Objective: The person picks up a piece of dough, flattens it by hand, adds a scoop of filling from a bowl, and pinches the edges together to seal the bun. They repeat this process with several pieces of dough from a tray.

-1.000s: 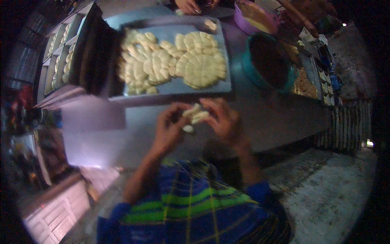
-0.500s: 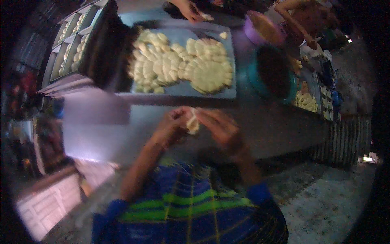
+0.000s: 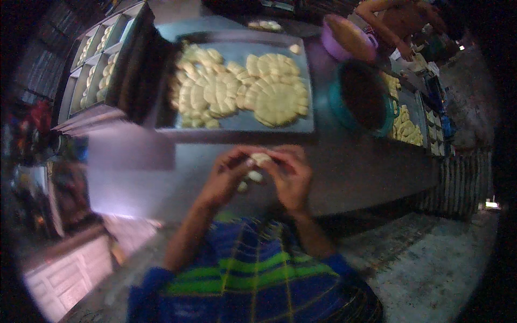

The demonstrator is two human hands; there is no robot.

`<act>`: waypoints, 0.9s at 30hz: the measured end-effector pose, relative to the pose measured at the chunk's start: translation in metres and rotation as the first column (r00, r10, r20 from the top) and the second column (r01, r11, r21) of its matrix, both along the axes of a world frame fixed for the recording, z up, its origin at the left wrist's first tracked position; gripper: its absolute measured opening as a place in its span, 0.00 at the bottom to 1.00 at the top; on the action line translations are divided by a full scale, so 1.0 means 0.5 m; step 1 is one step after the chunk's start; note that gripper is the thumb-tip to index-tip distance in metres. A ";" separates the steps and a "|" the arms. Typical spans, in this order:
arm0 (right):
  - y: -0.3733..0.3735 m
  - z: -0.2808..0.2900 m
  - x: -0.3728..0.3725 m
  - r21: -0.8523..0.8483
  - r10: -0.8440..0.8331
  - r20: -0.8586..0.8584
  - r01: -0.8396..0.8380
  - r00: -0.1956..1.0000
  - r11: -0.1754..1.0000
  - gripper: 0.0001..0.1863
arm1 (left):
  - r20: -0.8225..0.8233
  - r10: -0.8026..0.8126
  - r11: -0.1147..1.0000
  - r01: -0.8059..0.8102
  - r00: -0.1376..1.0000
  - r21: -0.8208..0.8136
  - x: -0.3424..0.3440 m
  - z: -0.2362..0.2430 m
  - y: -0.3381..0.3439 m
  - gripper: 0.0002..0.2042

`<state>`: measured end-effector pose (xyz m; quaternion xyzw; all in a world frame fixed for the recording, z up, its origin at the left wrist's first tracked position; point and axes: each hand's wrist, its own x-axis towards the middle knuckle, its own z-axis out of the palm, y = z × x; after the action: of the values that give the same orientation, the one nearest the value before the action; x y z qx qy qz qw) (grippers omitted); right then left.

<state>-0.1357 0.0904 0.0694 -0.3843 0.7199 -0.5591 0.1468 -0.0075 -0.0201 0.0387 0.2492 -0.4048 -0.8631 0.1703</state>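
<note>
My left hand (image 3: 234, 169) and my right hand (image 3: 285, 172) meet over the steel table (image 3: 377, 177), their fingers closed around a small pale piece of dough (image 3: 262, 159). Two small pale lumps (image 3: 254, 176) sit just below the held piece, partly behind my fingers. Beyond my hands a metal tray (image 3: 293, 121) holds flattened, scored dough pieces (image 3: 277, 99) crowded together, with one small ball (image 3: 294, 49) in its far right corner.
Stacked compartment trays of dough rolls (image 3: 97, 70) stand at left. A teal tub (image 3: 336, 97) and purple tub (image 3: 336, 40) are right of the tray. More dough trays (image 3: 406, 124) lie farther right. A co-worker's arm (image 3: 388, 29) shows at top right.
My fingers have turned and folded the dough piece into a more compact shape. The co-worker's hand at the top centre has left, leaving pale pieces visible there.
</note>
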 end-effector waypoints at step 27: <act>0.011 -0.046 -0.033 0.110 0.349 -0.258 -0.331 0.901 0.937 0.15 | 0.191 -0.014 0.899 0.096 0.981 -0.427 0.044 -0.003 0.022 0.10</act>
<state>-0.1524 0.0957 0.0466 -0.5724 0.6725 -0.4433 0.1535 0.0146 -0.0089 0.0374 0.2718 -0.6076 -0.7291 0.1591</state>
